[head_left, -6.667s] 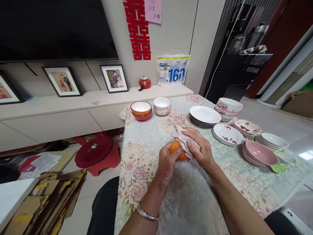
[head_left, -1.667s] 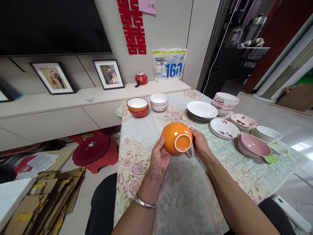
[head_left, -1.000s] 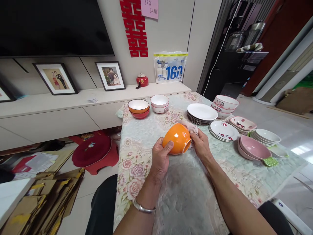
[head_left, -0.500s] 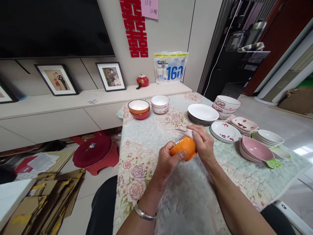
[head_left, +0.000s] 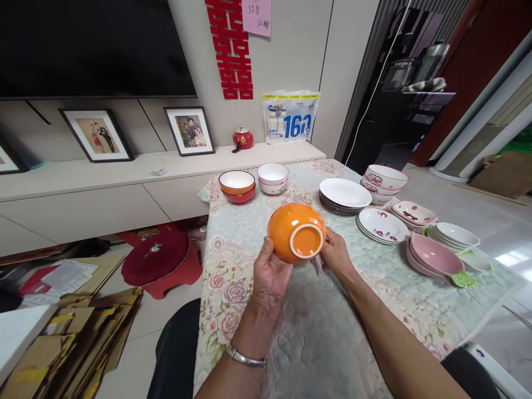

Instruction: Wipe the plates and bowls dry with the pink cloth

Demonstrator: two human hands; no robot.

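Holding an orange bowl (head_left: 286, 227) with half-curled left grip (head_left: 271, 272), in from left edge of tabletop (head_left: 243, 235). Pinching cloth (head_left: 317, 265) with right grip (head_left: 334, 250).

So the room had a plain pale grey wall (head_left: 286, 61), with a big black TV screen (head_left: 95, 50) up on the left and red paper cutouts (head_left: 233, 55) stuck beside it. A long, low, off-white cabinet (head_left: 103, 208) ran underneath, with framed photos (head_left: 191, 131) propped on top. The table (head_left: 233, 249) wore a quilted floral cover, pretty cozy tbh. Down left, a round dark-red stool (head_left: 155, 255) sat near flattened cardboard (head_left: 87, 338) on light floor tiles (head_left: 137, 354). Over right, a reddish-brown door (head_left: 469, 83) stood by a dark nook, and bright light glared off the floor.
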